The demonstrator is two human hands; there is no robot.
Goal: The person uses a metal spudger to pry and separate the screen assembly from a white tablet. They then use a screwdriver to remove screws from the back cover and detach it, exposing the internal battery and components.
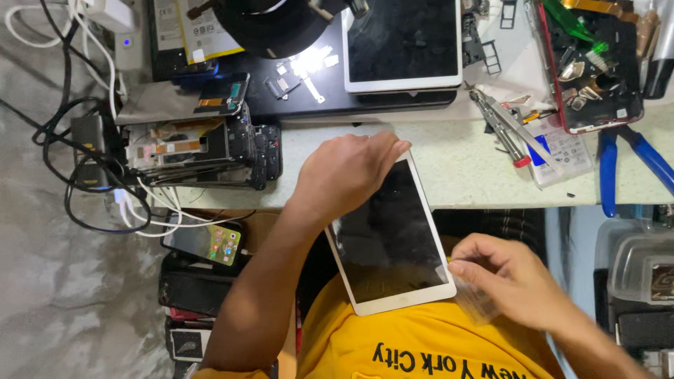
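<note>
A white-framed tablet (pixel 390 242) with a dark screen rests tilted between the workbench edge and my lap. My left hand (pixel 344 172) grips its far top-left corner, fingers curled over the edge. My right hand (pixel 509 277) pinches a thin clear plastic film (pixel 474 298) at the tablet's near right corner. The film hangs from my fingertips beside the tablet's edge.
A second white tablet (pixel 401 45) lies at the back of the bench (pixel 463 168). Stacked phone parts (pixel 203 151) and cables sit left. A screwdriver (pixel 502 130), blue pliers (pixel 625 158) and a red tray of parts (pixel 597 67) lie right. A lit phone (pixel 210 242) rests below the bench.
</note>
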